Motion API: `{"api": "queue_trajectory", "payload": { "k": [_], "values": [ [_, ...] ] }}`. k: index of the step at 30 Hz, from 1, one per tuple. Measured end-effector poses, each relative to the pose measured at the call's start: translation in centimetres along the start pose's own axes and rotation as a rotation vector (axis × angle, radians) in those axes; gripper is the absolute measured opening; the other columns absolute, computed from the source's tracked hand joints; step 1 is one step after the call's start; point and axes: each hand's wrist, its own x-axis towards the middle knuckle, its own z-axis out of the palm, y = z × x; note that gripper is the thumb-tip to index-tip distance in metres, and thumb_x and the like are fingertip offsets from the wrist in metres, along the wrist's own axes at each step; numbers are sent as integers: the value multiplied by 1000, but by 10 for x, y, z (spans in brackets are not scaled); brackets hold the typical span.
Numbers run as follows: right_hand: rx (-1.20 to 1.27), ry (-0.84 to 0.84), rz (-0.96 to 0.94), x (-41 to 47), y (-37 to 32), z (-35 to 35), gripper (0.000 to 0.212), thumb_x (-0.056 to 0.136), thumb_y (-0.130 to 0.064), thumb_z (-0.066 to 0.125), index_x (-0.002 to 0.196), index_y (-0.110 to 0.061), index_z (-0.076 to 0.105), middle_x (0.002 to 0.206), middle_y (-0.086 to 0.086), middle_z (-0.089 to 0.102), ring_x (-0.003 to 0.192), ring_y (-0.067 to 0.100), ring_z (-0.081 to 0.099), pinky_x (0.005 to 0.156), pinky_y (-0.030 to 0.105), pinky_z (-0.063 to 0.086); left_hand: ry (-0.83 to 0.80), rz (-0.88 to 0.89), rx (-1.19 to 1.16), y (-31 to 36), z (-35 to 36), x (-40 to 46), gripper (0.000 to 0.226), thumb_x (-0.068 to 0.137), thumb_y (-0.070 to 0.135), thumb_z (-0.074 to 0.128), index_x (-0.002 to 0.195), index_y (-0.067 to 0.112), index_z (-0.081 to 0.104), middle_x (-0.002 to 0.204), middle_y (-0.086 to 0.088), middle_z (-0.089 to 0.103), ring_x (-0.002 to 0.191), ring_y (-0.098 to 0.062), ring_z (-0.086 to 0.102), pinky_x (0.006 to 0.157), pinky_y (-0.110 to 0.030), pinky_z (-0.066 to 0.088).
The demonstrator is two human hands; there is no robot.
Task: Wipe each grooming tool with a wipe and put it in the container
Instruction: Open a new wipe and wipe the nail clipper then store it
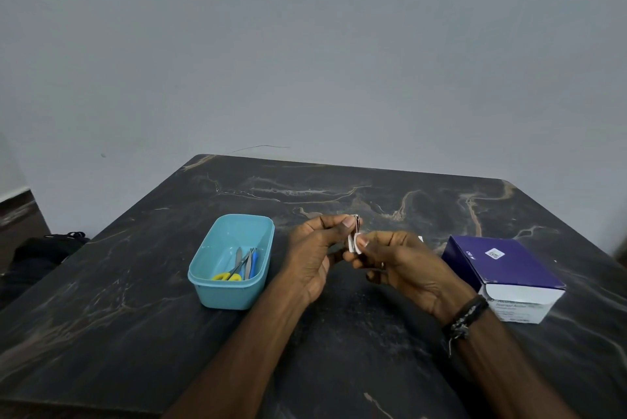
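Above the middle of the dark table, my left hand (317,249) pinches a small metal grooming tool (357,223), held upright; most of it is hidden by my fingers. My right hand (400,259) presses a small white wipe (354,245) against the tool's lower part. To the left stands a light blue plastic container (210,286). Inside it lie yellow-handled scissors (228,276), a blue-handled tool (254,262) and slim metal tools (239,256).
A purple and white box (502,269) lies on the table at the right, close to my right wrist, which wears dark bracelets. A tiny white scrap (420,238) lies behind my right hand. The black marble-patterned table (135,300) meets a grey wall; a dark bag (44,249) sits on the floor at left.
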Motion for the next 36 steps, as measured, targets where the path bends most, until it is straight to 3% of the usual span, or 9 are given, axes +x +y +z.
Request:
{"api": "queue_trajectory", "payload": {
  "k": [4,11,16,21,25,27,29,33,36],
  "values": [
    [-48,37,23,0,0,0,16,85,-17,64,92,-6,74,86,11,74,68,11,62,60,24,41,84,9,-52,0,1,1,6,79,4,68,84,6,66,81,-6,74,76,-16,66,66,-31,54],
    [-26,211,-3,6,1,-6,14,91,-13,61,87,-7,74,81,6,70,67,11,57,58,23,41,241,28,-43,-3,-1,4,5,81,6,70,83,9,67,77,-7,72,74,-20,67,59,-32,58],
    [-20,187,28,5,2,2,27,92,-24,61,94,1,72,85,13,73,66,14,64,55,23,44,266,60,-8,-7,3,1,10,80,0,71,87,5,66,71,-9,71,61,-18,69,58,-34,60],
    [-124,132,47,1,3,10,40,79,-26,73,100,7,68,97,25,72,71,18,67,54,22,51,339,66,-8,-12,6,1,14,79,-4,71,88,4,66,77,-11,71,66,-19,70,65,-39,60],
    [-142,169,-17,1,3,11,30,75,-12,76,97,6,68,89,22,73,68,19,68,52,21,52,357,97,6,-9,6,0,21,80,-6,69,99,2,65,89,-15,72,79,-26,71,73,-41,60],
    [-136,210,-35,1,2,12,23,78,-7,73,95,7,67,82,22,72,63,18,66,49,20,49,345,97,6,-9,7,-2,21,80,-6,69,99,1,65,89,-14,71,78,-25,71,67,-36,61],
    [-157,239,-47,1,2,11,20,81,-8,72,93,8,67,76,18,70,58,16,63,47,20,46,342,97,11,-10,8,-2,19,80,-6,69,97,2,65,89,-15,71,77,-24,71,61,-32,61],
    [-266,211,21,2,3,8,20,83,-9,71,89,9,67,67,13,68,51,11,59,43,18,42,407,147,-24,-7,3,2,16,81,-3,70,96,1,66,97,-24,70,78,-28,71,63,-36,61],
    [-316,254,26,4,4,6,21,82,-11,73,84,9,68,66,15,68,50,12,57,43,18,43,422,148,-21,-5,1,3,12,85,1,67,96,6,65,95,-21,71,77,-28,73,59,-33,60]
  ]
}}
